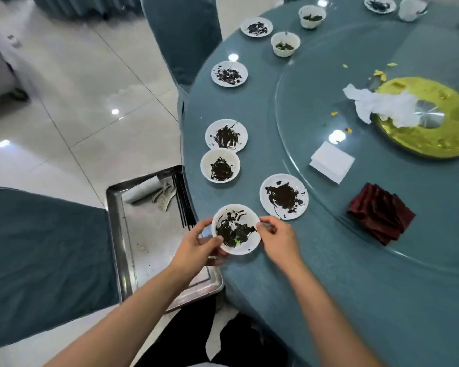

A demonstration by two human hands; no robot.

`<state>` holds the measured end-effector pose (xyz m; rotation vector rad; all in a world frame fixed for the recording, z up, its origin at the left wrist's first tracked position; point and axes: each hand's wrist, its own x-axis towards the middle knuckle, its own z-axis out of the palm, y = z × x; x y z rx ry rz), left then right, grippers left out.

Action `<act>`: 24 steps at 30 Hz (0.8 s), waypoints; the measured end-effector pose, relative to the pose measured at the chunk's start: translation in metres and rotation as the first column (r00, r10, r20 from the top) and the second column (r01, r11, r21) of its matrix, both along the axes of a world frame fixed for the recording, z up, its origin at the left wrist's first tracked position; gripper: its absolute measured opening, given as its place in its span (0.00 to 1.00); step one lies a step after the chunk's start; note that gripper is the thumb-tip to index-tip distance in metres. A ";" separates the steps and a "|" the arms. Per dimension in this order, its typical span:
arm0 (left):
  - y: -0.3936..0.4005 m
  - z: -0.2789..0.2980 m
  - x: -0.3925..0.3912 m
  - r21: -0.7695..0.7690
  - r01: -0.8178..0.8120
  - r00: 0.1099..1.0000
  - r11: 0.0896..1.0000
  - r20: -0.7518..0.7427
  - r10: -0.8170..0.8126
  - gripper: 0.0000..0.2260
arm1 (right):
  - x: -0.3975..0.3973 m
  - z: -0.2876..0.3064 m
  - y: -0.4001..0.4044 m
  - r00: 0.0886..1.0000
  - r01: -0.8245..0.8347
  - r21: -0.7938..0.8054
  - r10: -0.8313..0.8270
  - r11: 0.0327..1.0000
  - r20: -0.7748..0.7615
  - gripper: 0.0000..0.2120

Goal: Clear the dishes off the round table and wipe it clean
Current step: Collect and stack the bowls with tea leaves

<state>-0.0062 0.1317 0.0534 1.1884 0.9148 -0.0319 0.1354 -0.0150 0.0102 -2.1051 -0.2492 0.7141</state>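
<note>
A soiled white bowl, mouth upward, is gripped at nine o'clock by the left hand and pinched at three o'clock by the right hand at the table edge.

The round blue-grey table carries soiled white dishes, a glass turntable and cups.

Bright overhead lights glare off the glossy floor and glass turntable; wide-angle edges bend, slightly soft.
</note>
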 end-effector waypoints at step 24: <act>0.133 0.006 -0.066 0.126 -0.261 0.965 0.957 0.016 0.261 0.20 | 0.046 0.001 0.179 0.947 0.309 0.130 -0.291 0.942 -0.136 0.07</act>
